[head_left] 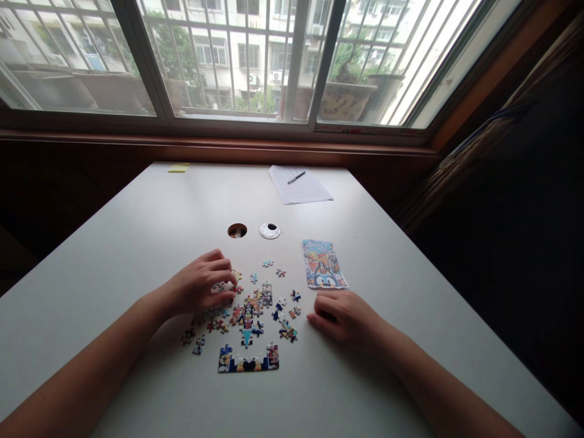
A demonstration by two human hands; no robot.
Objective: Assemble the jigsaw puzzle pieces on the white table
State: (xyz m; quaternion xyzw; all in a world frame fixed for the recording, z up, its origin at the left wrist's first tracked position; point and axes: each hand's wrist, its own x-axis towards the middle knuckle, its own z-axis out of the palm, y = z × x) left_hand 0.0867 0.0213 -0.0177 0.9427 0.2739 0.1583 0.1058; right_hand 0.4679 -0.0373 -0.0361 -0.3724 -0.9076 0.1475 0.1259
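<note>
My left hand hovers at the left side of loose jigsaw puzzle pieces, fingers bent and thumb apart from them. Its fingertips are close to some pieces and partly hide them; I see none clearly held. My right hand rests on the table, loosely curled with nothing visible in it, right of a few scattered pieces. Between the hands lies a joined puzzle section. Nearer to me is a joined bottom strip with dark blue and tan parts. A picture sheet marked "Bluey" lies just beyond my right hand.
The white table has a round hole with a round cover beside it. Toward the window, papers carry a pen. A yellow sticky-note pad lies at the far left edge.
</note>
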